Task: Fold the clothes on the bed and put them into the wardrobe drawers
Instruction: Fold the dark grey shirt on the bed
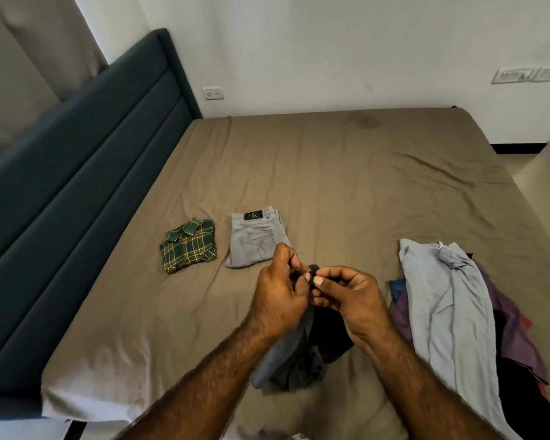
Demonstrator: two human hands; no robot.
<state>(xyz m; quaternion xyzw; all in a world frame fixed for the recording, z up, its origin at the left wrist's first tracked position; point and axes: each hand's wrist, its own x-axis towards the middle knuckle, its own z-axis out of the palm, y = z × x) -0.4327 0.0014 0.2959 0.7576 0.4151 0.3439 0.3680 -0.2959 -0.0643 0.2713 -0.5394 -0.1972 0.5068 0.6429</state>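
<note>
Both hands meet over the near middle of the bed [331,173], pinching the top edge of a dark grey garment [294,354]. The left hand [278,300] and right hand [346,300] have fingers curled tight on the fabric, fingertips almost touching. The rest of the garment hangs down and bunches on the sheet below the wrists, partly blurred; type unclear, possibly a shirt. Beyond the left hand lie folded grey jeans [256,241], with a folded green plaid shirt [189,246] further to that side. To the right of the right hand is an unfolded pile: a light blue garment [442,306] draped over purple cloth [515,328] and dark pieces. The wardrobe drawers are not in view. Likely step: finding a seam or collar to spread the piece for folding. Risks: the narrow pinch near one point could let the cloth slip or twist, giving a crooked fold; a wide shake-out could knock the jeans just beyond or snag the pile alongside.
</note>
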